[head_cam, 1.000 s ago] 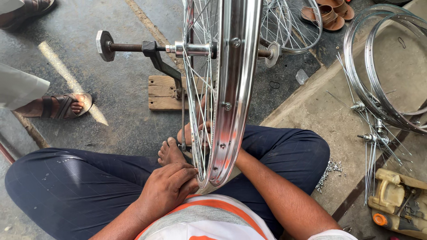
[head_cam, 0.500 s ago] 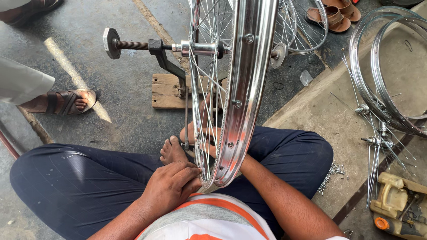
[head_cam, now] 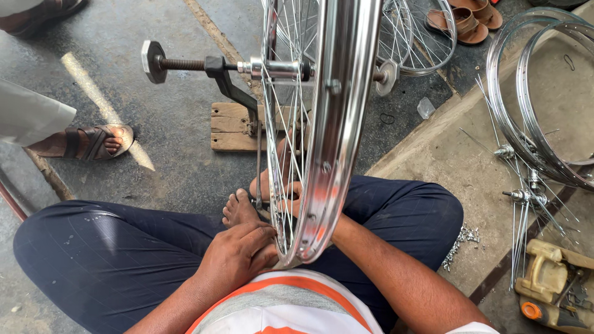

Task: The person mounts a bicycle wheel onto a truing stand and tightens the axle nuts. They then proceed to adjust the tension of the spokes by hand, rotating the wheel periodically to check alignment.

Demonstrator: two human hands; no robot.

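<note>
Seated cross-legged on the floor, working low on a spoked wheel (head_cam: 337, 142) that stands upright on the axle of a stand (head_cam: 232, 86), its foot on a wood block (head_cam: 232, 127). Left hand (head_cam: 238, 253) at the wheel's lowest arc, just above the lap, grip narrow, fingertips pinched in among the spokes beside the rim; cannot tell whether a small tool sits between them. Right hand (head_cam: 291, 195) behind the spokes, half hidden by the rim, grip impossible to read. Judged as spoke-by-spoke work at the bottom of the wheel. Calls for a steady wheel and fine finger pressure at one spoke end, bare toes kept out of the spokes. Loose rims (head_cam: 526, 93) and spare spokes (head_cam: 526, 216) well apart to the right.
</note>
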